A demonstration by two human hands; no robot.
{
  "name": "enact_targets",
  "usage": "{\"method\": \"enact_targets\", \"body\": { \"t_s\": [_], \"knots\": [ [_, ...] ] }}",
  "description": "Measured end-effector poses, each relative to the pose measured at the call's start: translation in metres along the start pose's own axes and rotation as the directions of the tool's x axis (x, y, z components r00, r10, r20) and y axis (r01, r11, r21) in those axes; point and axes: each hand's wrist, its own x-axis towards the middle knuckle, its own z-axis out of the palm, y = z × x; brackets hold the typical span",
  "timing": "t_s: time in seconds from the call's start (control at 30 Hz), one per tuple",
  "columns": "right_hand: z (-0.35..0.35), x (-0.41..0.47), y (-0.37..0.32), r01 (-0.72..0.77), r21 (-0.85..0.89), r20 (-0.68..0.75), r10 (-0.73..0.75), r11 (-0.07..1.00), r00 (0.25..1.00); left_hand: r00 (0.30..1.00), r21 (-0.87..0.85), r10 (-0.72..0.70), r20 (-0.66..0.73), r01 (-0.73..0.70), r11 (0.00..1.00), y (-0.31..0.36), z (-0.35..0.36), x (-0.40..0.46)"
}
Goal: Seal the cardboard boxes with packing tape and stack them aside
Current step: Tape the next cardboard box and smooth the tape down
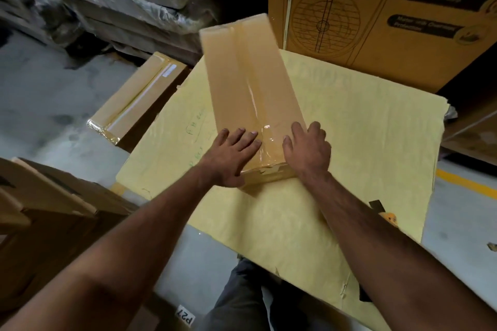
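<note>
Both hands, left (233, 156) and right (308, 152), press flat and open on the taped box (250, 94), apparently smoothing the seal; next likely lifting it aside.

Taped cardboard box (250, 94), on yellow sheet (363, 142); left hand (231, 156) and right hand (308, 150) flat at near end.
</note>
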Motion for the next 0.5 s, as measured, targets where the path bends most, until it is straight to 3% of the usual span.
{"method": "enact_targets", "body": {
  "t_s": [0.1,0.27,0.37,0.43,0.5],
  "knots": [
    [-0.001,-0.026,-0.007,0.01,0.086,0.033,-0.013,0.996,0.999,0.993,-0.074,-0.11,0.048,0.114,0.991,-0.004,-0.017,-0.001],
    [-0.004,-0.045,-0.027,0.23,0.292,0.176,-0.289,0.928,0.941,0.929,-0.296,-0.365,0.06,0.366,0.882,0.016,-0.039,0.011],
    [-0.01,-0.027,-0.023,0.288,0.24,0.09,-0.316,0.927,0.944,0.887,-0.383,-0.447,0.118,0.456,0.803,0.046,-0.021,0.011],
    [-0.01,-0.012,-0.014,0.311,0.187,0.011,-0.318,0.932,0.948,0.88,-0.344,-0.456,0.13,0.472,0.812,0.058,-0.008,0.009],
    [-0.01,0.004,-0.007,0.364,0.081,0.081,-0.37,0.928,0.925,0.899,-0.324,-0.429,0.083,0.432,0.842,0.058,-0.003,0.006]
  ]
}}
